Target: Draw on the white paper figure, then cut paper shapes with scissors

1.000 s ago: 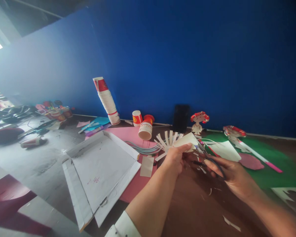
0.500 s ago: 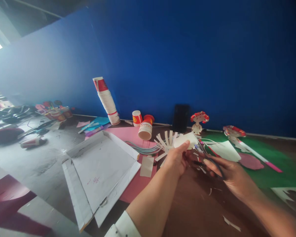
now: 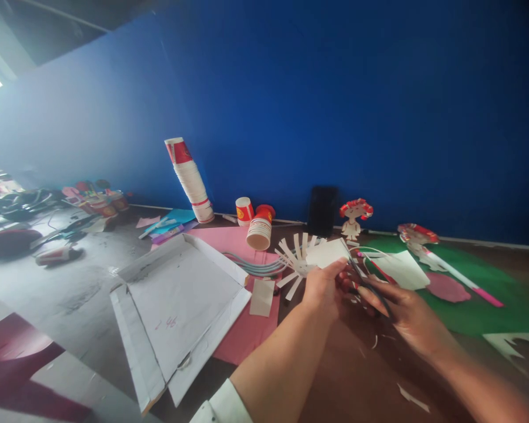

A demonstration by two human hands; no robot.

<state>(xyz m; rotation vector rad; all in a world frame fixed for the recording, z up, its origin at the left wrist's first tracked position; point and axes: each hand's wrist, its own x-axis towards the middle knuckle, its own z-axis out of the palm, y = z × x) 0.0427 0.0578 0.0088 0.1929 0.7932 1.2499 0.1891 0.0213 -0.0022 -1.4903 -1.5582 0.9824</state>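
Note:
My left hand [image 3: 327,288] pinches a small white piece of paper [image 3: 327,254], thumb on top. In my right hand [image 3: 401,308] is a pair of scissors [image 3: 372,286] with dark handles; its blades reach the paper's right edge. Just behind my left hand, a white paper cup cut into splayed strips [image 3: 296,258] lies on the table. Past the scissors stands a paper doll figure [image 3: 355,218] with red-and-white curled hair. A white sheet [image 3: 403,270] lies right of the blades. Thin paper scraps [image 3: 413,398] are scattered on the brown tabletop below my hands.
A shallow white box lid [image 3: 180,305] lies at left on pink paper [image 3: 242,338]. A tall leaning stack of paper cups [image 3: 194,182] and a shorter stack [image 3: 260,229] stand by the blue partition [image 3: 291,106]. A pink-tipped marker [image 3: 465,279] lies on green paper [image 3: 506,299].
The scissors have swung nearer to the paper, their blades now at its right edge and seemingly more closed. My left hand and the paper have shifted slightly.

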